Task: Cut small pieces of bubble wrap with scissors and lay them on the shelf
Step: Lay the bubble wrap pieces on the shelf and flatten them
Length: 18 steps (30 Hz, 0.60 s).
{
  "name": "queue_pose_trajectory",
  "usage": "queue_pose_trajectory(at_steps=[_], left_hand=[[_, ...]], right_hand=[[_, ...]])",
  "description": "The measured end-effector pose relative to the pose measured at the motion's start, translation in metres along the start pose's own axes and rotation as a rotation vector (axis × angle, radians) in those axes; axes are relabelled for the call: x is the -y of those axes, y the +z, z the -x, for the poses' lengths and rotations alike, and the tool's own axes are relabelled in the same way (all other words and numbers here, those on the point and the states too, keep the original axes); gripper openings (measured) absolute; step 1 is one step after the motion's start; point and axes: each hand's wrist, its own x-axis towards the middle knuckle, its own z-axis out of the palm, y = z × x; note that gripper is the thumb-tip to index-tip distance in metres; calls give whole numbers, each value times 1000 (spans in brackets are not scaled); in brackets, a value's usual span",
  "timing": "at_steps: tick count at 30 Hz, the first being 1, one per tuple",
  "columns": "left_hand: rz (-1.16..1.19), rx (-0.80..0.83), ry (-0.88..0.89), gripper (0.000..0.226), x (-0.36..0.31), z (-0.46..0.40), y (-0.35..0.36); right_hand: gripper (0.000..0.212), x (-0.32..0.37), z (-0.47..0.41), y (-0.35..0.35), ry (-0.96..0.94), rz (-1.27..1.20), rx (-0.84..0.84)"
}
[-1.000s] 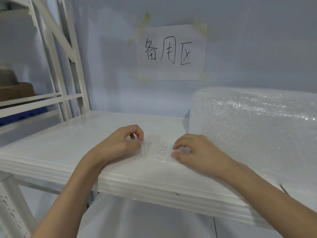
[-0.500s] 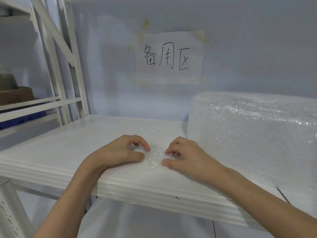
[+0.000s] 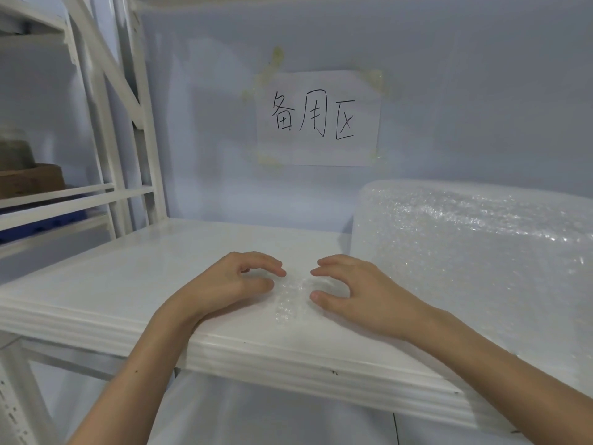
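A small clear piece of bubble wrap lies flat on the white shelf, near its front edge. My left hand hovers at the piece's left side, fingers loosely curved, thumb tip at its edge. On the right side, my right hand mirrors it, thumb resting on the piece and fingertips raised just above it. Neither hand grips anything. No scissors are in view.
A large roll of bubble wrap fills the shelf's right side, close to my right hand. A paper sign is taped to the back wall. White rack uprights stand left, with a cardboard box on the neighbouring shelf.
Both hands have moved closer together over the small piece. Their fingertips, which pressed on it before, have lifted and spread. The view has tilted down slightly.
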Motion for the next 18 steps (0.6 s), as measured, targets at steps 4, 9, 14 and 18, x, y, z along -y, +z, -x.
queue_pose_trajectory(at_steps=[4,9,14,18], left_hand=[[-27,-38,-29,15,0,0,0],[-85,-108,-32,18,5,-1,-1],[23,-159,80,3,-1,1,1],[-96,-21,79,10,-4,3,4]], right_hand=[[48,-2,1,6,-14,7,43],[45,-8,4,5,23,-39,44],[43,-11,4,7,35,-57,30],[41,-9,4,8,34,-60,24]])
